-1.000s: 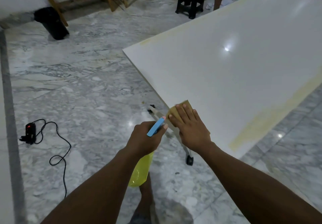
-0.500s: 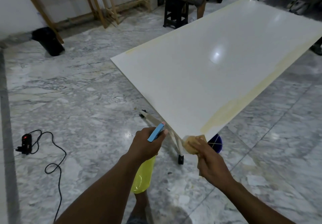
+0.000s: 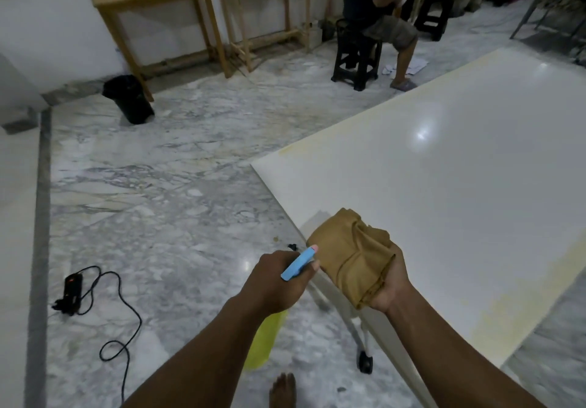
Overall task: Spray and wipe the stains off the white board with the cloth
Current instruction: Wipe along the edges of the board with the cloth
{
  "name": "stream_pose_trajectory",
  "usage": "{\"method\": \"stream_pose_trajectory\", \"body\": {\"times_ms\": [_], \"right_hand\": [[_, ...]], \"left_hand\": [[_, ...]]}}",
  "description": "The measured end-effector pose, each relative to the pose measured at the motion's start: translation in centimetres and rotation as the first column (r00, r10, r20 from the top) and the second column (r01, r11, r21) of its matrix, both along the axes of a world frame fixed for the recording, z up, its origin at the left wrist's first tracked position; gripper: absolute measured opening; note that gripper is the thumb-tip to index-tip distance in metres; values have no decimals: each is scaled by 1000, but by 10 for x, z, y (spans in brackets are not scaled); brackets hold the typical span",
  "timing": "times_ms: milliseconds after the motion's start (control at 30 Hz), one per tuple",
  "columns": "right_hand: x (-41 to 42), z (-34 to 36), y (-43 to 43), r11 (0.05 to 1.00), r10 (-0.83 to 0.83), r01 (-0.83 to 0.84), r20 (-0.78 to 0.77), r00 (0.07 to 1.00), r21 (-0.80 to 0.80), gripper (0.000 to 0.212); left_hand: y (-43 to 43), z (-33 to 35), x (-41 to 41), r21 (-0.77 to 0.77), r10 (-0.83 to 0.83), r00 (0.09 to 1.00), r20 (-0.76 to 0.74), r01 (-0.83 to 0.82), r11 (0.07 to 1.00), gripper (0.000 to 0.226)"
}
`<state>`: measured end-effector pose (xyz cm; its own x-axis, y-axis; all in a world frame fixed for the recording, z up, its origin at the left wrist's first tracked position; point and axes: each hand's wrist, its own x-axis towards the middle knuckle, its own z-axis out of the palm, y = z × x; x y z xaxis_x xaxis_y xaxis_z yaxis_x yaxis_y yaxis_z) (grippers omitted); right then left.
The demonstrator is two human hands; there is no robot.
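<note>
At six o'clock the left hand (image 3: 272,280) grips the spray bottle (image 3: 264,341). Just right of it, the right hand (image 3: 391,287) cradles the bunched cloth (image 3: 352,258) palm-up at the white board's (image 3: 459,185) near edge, so this looks like a moment between wipes. Next probably comes spraying the yellow stains (image 3: 507,306) at four o'clock.

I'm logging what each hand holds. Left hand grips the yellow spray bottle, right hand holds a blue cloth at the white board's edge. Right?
Not quite. The head view shows the cloth is mustard-brown, not blue. The rest stands: the left hand grips the yellow spray bottle, the right hand holds the cloth at the white board edge.
</note>
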<state>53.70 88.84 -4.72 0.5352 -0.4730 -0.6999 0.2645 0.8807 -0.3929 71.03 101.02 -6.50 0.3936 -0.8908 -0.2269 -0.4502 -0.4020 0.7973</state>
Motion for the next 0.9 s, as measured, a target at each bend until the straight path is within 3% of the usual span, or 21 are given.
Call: {"method": "stream_pose_trajectory", "body": {"times_ms": [200, 267, 300, 367, 467, 533, 600, 667, 900], "right_hand": [[118, -9, -62, 978, 181, -194, -151, 972, -74, 44], [157, -9, -89, 933, 221, -294, -316, 923, -205, 39], [179, -10, -103, 865, 220, -388, -455, 863, -319, 36], [221, -11, -126, 562, 88, -613, -697, 712, -555, 35], [281, -38, -162, 39, -73, -743, -744, 665, -668, 46], [308, -81, -183, -227, -120, -802, -801, 586, -553, 54], [321, -120, -189, -409, -212, -844, -864, 457, -346, 68], [321, -138, -185, -430, -285, -876, -887, 363, -220, 71], [276, -148, -159, -400, -335, -889, -867, 369, -224, 62]], "left_hand": [[-36, -10, 99, 9, 27, 999, 36, -28, 1000, 51], [-45, -16, 127, -32, 56, 997, 50, -54, 998, 48], [-48, -21, 141, -51, 75, 996, 56, -72, 996, 46], [-50, -27, 162, -68, 109, 992, 63, -105, 992, 46], [-50, -44, 187, -32, 174, 985, 7, -174, 984, 55], [-47, -56, 197, -8, 197, 980, -12, -197, 980, 55], [-44, -66, 203, 6, 216, 976, -30, -216, 976, 53], [-41, -75, 208, 15, 227, 973, -48, -226, 974, 54], [-29, -84, 192, 61, 229, 972, -58, -225, 972, 67]]}}
